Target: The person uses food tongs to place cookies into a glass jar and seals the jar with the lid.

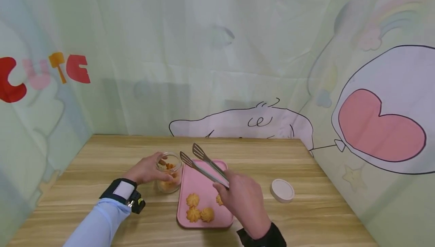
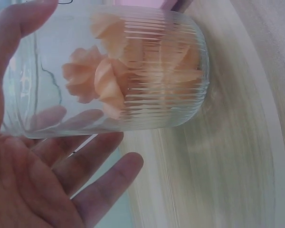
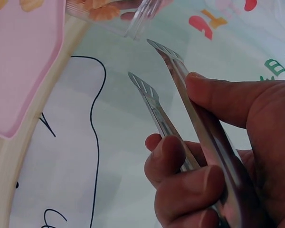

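Observation:
My left hand [image 1: 148, 169] grips a clear glass jar [image 1: 167, 187] on the table, thumb on one side and fingers round the other. Several swirled golden cookies [image 2: 111, 80] lie inside the jar, which has ribbed lower walls and no lid on. In my right hand [image 1: 245, 201] is a pair of metal tongs [image 3: 199, 118], its slotted tips apart with nothing between them. The tips hover over the top end of a pink tray [image 1: 194, 183], near the jar's mouth. Several cookies [image 1: 193, 214] lie at the tray's near end; my right hand partly hides one.
A round white lid [image 1: 282, 190] lies on the wooden table [image 1: 136, 148] to the right of the tray. A printed cloth [image 1: 142, 50] with cartoon figures and letters hangs behind the table and along both sides.

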Tool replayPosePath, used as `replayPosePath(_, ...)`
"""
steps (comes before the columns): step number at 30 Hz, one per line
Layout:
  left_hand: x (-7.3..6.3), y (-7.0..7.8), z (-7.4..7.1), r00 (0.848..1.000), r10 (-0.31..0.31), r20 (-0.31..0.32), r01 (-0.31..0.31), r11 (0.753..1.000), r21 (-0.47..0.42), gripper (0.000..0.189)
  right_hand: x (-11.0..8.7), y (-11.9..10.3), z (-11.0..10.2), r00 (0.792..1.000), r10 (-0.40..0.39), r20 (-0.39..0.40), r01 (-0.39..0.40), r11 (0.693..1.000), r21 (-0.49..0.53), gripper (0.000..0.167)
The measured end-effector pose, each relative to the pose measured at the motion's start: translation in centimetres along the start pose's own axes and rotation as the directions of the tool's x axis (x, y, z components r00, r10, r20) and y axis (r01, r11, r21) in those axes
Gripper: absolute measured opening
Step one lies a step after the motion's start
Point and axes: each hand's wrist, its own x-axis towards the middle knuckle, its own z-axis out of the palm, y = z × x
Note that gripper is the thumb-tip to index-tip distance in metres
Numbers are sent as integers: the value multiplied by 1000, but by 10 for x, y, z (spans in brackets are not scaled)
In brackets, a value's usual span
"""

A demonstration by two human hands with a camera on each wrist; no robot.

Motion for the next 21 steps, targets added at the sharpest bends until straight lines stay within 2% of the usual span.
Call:
replayPosePath(6,2,0,5,1000,-6,-5,6,1000,-5,103,-8,12,6,1000,-3,23,3,1000,8,26)
replayPosePath(12,0,2,2,1000,-11,-7,11,1000,14,100,-13,21,14,1000,-17,21,18,1000,-13,30)
replayPosePath(21,0,1,1,1000,-9,8,9,1000,20,97,-22,27,22,997,-2,79,5,999,-35,28)
